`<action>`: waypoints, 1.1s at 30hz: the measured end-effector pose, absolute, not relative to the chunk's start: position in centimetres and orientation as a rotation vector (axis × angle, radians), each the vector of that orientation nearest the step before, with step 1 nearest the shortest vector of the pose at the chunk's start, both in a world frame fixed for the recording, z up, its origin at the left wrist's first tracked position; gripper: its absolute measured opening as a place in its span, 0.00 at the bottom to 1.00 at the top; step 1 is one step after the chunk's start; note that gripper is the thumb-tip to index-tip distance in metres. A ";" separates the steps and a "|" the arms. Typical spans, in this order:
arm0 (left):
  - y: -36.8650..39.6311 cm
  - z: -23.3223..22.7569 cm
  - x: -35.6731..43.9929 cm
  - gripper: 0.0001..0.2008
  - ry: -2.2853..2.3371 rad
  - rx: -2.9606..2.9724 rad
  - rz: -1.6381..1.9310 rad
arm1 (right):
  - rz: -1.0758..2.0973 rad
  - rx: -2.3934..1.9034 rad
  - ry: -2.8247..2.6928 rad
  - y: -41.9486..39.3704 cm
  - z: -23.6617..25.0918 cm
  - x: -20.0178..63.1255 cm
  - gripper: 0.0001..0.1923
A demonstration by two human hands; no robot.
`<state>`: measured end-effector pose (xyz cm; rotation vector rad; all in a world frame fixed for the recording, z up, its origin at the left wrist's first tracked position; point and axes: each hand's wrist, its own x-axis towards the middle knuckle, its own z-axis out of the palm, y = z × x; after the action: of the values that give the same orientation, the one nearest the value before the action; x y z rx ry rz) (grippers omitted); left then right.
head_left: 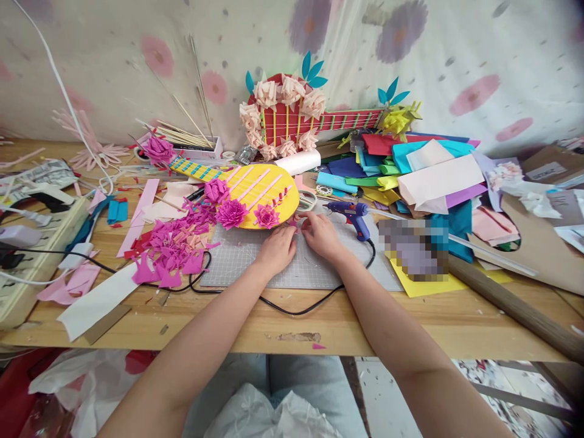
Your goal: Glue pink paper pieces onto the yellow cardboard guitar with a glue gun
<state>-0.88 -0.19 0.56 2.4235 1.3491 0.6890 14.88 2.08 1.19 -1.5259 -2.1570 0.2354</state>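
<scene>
Over the grey cutting mat (246, 258), my left hand (277, 248) and my right hand (320, 236) are close together with fingers curled inward. A tiny pink bit shows between the fingertips, too small to name. Just beyond my left hand lies a yellow paper guitar (274, 182) with pink strips as strings. Magenta paper flowers (232, 214) are on its lower edge, and another flower (159, 149) tops its neck. A blue glue gun (353, 216) lies to the right of my right hand, its black cord (296, 312) looping across the table's front.
Magenta paper scraps (176, 246) are heaped to the left. Behind stands a red paper guitar (283, 118) with pale flowers. Coloured paper (442, 176) is piled at the right, near a long wooden handle (506, 298) with a blurred-out end. A power strip (45, 261) is at far left.
</scene>
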 end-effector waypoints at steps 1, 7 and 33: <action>-0.2 0.6 -0.9 0.12 1.349 2.423 0.689 | 0.235 -1.528 -2.157 2.1 1.1 14.8 0.21; -0.3 0.7 -1.0 0.16 1.361 2.418 0.695 | 0.152 -1.494 -2.190 1.8 1.3 14.6 0.19; -0.3 0.5 -0.9 0.29 1.301 2.403 0.707 | -0.026 -1.553 -2.374 0.9 2.6 14.6 0.21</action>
<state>-0.88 -0.35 0.55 2.4034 1.3007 0.7068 14.63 0.89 2.62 -1.5526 -2.3745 -0.0256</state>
